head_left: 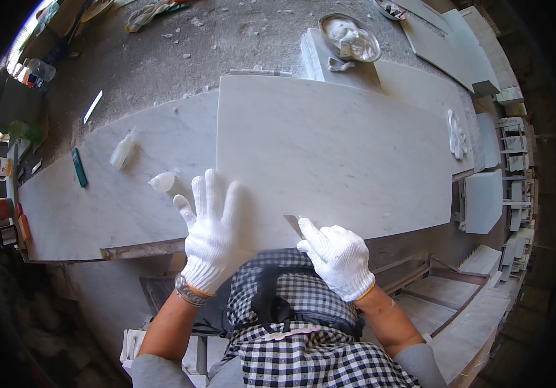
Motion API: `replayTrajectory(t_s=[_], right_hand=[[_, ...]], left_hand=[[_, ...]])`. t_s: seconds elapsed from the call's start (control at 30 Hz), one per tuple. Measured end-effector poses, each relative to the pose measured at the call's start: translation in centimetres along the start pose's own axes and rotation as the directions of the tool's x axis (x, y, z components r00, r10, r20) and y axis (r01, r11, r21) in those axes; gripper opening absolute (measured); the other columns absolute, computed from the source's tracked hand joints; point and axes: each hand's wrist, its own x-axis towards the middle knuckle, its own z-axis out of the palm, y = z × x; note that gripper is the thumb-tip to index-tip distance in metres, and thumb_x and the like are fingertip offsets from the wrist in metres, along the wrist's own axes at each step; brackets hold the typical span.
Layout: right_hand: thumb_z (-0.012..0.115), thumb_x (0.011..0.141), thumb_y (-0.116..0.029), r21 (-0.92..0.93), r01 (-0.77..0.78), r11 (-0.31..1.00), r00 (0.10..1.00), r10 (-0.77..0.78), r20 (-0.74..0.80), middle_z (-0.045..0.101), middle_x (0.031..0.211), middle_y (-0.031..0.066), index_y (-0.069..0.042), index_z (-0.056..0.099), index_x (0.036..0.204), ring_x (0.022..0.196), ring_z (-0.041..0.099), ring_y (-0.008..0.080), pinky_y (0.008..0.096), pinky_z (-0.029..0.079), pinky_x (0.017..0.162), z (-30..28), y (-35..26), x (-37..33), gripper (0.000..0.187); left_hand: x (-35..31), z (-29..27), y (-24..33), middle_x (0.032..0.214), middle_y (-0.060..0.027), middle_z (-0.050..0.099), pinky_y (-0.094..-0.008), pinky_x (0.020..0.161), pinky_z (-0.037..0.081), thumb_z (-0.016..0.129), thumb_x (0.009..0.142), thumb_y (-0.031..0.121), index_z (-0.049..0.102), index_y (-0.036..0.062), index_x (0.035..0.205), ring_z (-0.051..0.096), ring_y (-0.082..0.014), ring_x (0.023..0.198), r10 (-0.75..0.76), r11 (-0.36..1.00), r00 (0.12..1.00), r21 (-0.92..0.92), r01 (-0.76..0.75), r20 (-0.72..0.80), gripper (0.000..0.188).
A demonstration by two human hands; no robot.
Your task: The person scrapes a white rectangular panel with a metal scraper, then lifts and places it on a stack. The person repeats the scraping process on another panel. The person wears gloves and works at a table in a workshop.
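Observation:
A pale, grey-veined marble slab (pixel 336 149) lies in front of me on top of a larger marble sheet (pixel 168 129). My left hand (pixel 210 242), in a white knit glove, is at the slab's near left corner with its fingers spread and nothing in them. In a matching glove, my right hand (pixel 337 258) is closed on a flat metal scraper blade (pixel 292 225) over the slab's near edge. The glove hides the blade's other end. Beyond my left fingertips lie a white plastic cup-like piece (pixel 162 182) and a translucent squeeze bottle (pixel 123 150).
A green strip-shaped tool (pixel 79 167) lies farther left. Behind the slab, a metal bowl of white paste (pixel 350 39) sits on a white block. Spare white gloves (pixel 457 136) rest at the right end. More cut slabs (pixel 482 202) stand on the right.

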Motion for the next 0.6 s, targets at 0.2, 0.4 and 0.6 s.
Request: replayTrajectory(t_s=[0.2,0.4,0.6], right_hand=[[0.078,0.088,-0.024,-0.016,0.040,0.999,0.998,-0.039,0.044,0.066,0.074,0.0066,-0.005,0.071,0.126,0.067,0.066,0.0240,0.0371,0.053,0.060,-0.8,0.4,0.9,0.043],[0.076,0.091,-0.024,0.046,0.050,0.998,0.989,-0.056,0.138,0.067,0.074,0.0075,-0.005,0.070,0.127,0.067,0.066,0.0242,0.0376,0.053,0.060,-0.2,0.2,1.2,0.041],[0.075,0.089,-0.023,0.028,0.079,0.996,0.997,-0.080,0.009,0.065,0.071,0.0063,-0.005,0.069,0.125,0.064,0.065,0.0240,0.0383,0.052,0.057,-0.1,1.0,1.4,0.041]], left_hand=[[0.0,0.2,-0.1,0.158,-0.0400,0.028,-0.0817,0.112,0.017,0.077,0.079,0.034,0.043,0.0025,0.151,0.027,-0.0602,0.147,-0.003,1.000,1.000,-0.023,0.003,0.003,0.085],[0.1,0.3,-0.1,0.156,-0.0406,0.032,-0.0824,0.111,0.017,0.077,0.079,0.031,0.045,0.0008,0.149,0.030,-0.0601,0.146,0.026,0.999,0.999,-0.038,-0.027,-0.045,0.082],[0.3,0.1,0.0,0.151,-0.0394,0.036,-0.0829,0.109,0.022,0.077,0.079,0.032,0.048,-0.0006,0.143,0.035,-0.0594,0.142,0.037,0.999,0.997,-0.018,-0.038,-0.072,0.077]])
